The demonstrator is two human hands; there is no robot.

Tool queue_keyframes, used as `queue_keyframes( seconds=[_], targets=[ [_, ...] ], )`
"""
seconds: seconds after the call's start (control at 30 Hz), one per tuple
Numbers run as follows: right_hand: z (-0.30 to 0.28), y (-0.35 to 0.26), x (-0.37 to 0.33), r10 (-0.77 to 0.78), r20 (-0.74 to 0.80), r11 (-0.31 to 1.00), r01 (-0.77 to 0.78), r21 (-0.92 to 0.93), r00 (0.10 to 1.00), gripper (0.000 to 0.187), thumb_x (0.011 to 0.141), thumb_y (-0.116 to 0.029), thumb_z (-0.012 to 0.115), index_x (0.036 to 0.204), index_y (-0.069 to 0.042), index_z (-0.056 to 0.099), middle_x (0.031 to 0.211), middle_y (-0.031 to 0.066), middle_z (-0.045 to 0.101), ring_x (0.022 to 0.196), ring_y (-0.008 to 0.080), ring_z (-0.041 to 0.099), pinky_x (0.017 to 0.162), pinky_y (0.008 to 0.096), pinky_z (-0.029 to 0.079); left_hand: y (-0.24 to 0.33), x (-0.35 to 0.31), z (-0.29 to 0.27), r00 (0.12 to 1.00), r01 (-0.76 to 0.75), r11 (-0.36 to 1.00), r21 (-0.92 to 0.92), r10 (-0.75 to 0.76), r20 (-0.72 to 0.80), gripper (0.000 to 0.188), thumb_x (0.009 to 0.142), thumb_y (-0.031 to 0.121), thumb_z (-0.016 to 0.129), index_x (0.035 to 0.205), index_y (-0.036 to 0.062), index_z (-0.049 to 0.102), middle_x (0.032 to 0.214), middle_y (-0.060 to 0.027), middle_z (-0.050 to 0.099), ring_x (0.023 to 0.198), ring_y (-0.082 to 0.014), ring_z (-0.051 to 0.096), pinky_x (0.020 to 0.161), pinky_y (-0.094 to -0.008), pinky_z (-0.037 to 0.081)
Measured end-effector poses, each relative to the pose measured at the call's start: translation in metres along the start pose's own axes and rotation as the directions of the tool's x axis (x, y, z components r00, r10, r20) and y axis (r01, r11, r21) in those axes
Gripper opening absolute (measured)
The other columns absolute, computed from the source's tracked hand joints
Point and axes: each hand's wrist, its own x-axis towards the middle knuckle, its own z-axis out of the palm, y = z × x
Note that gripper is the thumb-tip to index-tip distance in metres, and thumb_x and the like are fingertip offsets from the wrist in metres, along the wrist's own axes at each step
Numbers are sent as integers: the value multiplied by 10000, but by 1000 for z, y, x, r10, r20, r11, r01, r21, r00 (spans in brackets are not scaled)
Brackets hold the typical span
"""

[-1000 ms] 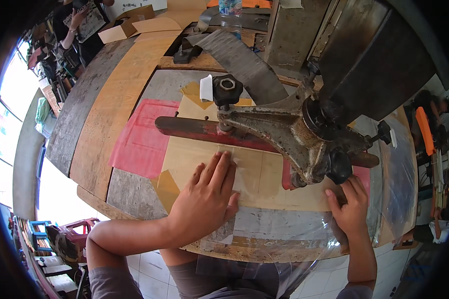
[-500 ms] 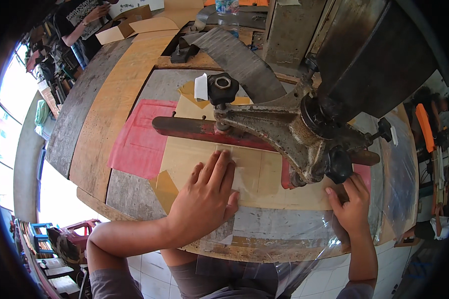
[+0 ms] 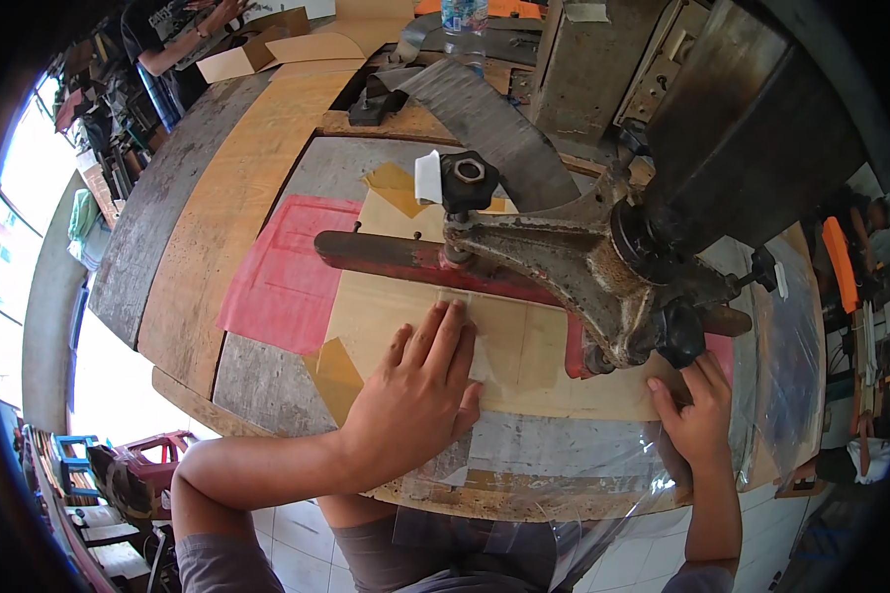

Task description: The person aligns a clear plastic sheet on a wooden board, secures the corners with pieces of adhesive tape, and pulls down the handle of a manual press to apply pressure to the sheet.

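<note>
My left hand (image 3: 415,381) lies flat on a clear plastic sheet over a beige board (image 3: 376,316), fingers stretched toward a long metal bar (image 3: 405,259) of a press. The fingertips rest just short of the bar. My right hand (image 3: 697,413) rests at the board's right end below a black knob (image 3: 678,334), thumb and fingers apart; some fingertips are partly hidden by the knob. The press's cast metal bracket (image 3: 554,247) carries the bar, which looks to be down on or very close to the sheet. Clear plastic (image 3: 623,494) drapes over the table's near edge.
Red sheet (image 3: 282,267) and brown tape (image 3: 334,381) lie left of the board. Another black knob (image 3: 468,181) stands above the bar. The dark press column (image 3: 752,128) rises at right. Behind are a grey strip (image 3: 494,119), a bottle (image 3: 463,25), a cardboard box (image 3: 252,49) and another person (image 3: 168,44).
The view has shifted slightly, so the press and board appear a little farther right. Both hands stay in place on the work. The other person's arm has moved.
</note>
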Motion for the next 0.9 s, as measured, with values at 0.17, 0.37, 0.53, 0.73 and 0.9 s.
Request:
queue_keyframes(
  seconds=[0.17,0.37,0.53,0.73,0.9],
  targets=[
    [1,-2,2,-39,-31,999,38,-17,999,437,809,-142,826,1197,24,710,1246,167,716,1078,354,690,942,432,561,0,-2,-3,1000,-14,1000,-26,14,-6,583,947,275,602,1381,-108,528,1519,-282,451,1437,-412,455,1136,-516,441],
    [4,5,3,-63,-61,998,64,12,996,438,815,-171,838,1183,32,714,1239,162,724,1083,333,704,940,422,573,-1,2,-1,1000,19,999,-30,-18,17,589,953,279,583,1400,-98,515,1526,-279,449,1431,-411,459,1117,-526,448],
    [4,8,0,-15,-43,999,17,49,999,440,809,-127,819,1201,38,705,1253,164,722,1124,346,689,979,423,549,2,2,-4,1000,8,999,-41,-8,20,596,962,280,575,1415,-99,496,1528,-280,444,1436,-414,452,1126,-538,440],
    [5,10,-2,-29,-48,999,30,38,998,454,817,-146,825,1208,46,697,1262,168,719,1112,351,692,967,426,551,4,4,-4,1000,13,997,-76,-11,23,593,907,169,630,1399,-126,479,1499,-304,456,1413,-452,456,1149,-514,419],
    [6,10,1,-66,-68,997,68,20,995,440,832,-209,835,1171,42,709,1240,175,724,1079,337,707,931,420,575,4,3,-6,999,27,997,-70,-26,26,596,908,166,627,1406,-125,476,1501,-300,457,1410,-453,459,1155,-509,418]
  ],
)
